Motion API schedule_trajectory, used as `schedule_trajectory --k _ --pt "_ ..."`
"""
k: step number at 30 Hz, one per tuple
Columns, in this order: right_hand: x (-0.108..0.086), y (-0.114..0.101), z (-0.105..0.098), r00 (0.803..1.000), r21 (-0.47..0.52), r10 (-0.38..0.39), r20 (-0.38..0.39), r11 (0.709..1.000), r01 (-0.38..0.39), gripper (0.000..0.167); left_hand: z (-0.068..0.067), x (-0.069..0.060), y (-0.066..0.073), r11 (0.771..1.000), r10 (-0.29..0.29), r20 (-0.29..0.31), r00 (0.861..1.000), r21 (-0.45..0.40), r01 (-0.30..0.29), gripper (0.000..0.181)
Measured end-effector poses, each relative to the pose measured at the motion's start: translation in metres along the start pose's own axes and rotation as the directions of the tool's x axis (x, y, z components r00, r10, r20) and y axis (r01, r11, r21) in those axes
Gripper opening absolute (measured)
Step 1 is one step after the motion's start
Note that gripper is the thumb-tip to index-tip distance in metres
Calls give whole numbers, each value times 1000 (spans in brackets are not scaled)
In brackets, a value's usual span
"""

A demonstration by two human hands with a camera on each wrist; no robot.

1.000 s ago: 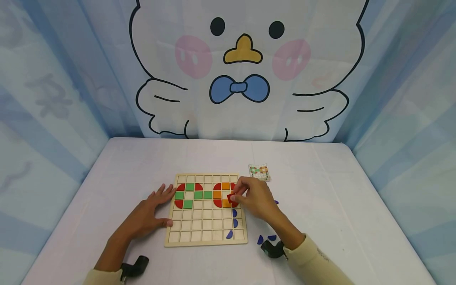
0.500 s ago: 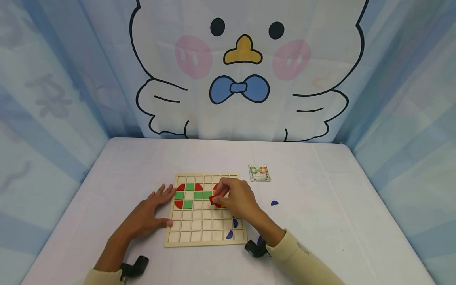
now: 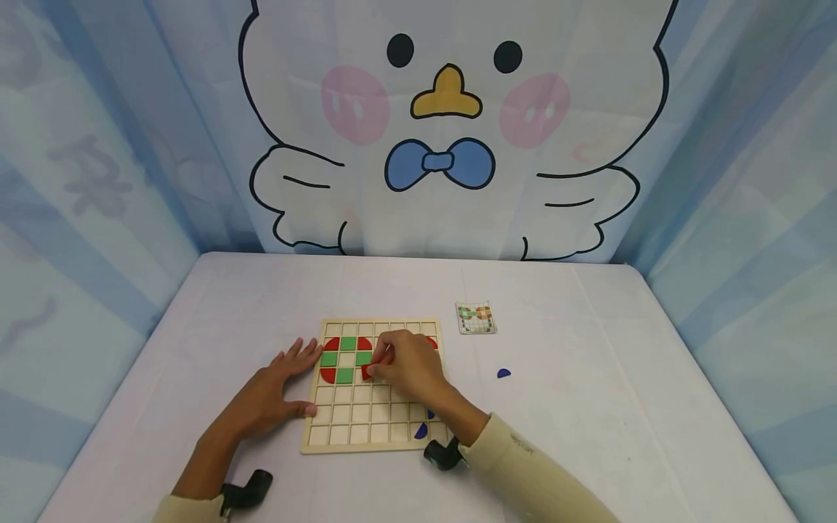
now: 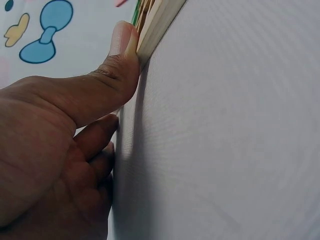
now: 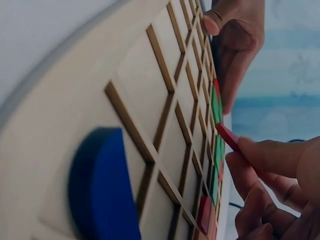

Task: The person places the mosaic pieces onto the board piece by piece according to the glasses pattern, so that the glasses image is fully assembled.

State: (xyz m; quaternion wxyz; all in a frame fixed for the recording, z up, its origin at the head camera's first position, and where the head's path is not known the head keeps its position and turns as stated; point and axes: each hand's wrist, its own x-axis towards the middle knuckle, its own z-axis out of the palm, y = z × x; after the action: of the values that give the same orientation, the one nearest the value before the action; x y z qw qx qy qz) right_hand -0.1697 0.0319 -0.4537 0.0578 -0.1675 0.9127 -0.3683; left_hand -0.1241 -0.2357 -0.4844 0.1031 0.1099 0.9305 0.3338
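A wooden grid board [image 3: 353, 415] lies on the white table. Red quarter-round pieces and green square tiles [image 3: 349, 343] fill several of its upper-left cells. My right hand [image 3: 413, 369] pinches a red tile [image 3: 365, 373] between thumb and fingers, just over the board, beside the green ones; the right wrist view shows this red tile [image 5: 228, 137] tilted. My left hand [image 3: 264, 399] rests at the board's left edge, fingers spread, its thumb [image 4: 122, 45] touching the wooden side. The right hand and forearm hide the board's upper-right cells.
A small pattern card [image 3: 476, 318] lies behind the board's right corner. One blue half-round piece [image 3: 503, 373] is on the table to the right. Another blue piece [image 3: 421, 431] sits in the board's lower right. A printed curtain [image 3: 445, 218] hangs behind the table.
My right hand has moved left across the board, carrying the red tile from the right-hand pattern to the left-hand one. The left hand has stayed in place.
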Motion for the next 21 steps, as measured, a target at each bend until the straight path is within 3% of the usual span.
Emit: schedule_trajectory --k 10,21 --pt "3 -3 13 998 -57 61 19 997 -60 24 -1 -1 0 1000 11 2 1000 7 -11 109" --pt "8 -5 11 998 -82 10 65 997 -5 17 -2 -1 0 1000 12 8 1000 3 -12 109"
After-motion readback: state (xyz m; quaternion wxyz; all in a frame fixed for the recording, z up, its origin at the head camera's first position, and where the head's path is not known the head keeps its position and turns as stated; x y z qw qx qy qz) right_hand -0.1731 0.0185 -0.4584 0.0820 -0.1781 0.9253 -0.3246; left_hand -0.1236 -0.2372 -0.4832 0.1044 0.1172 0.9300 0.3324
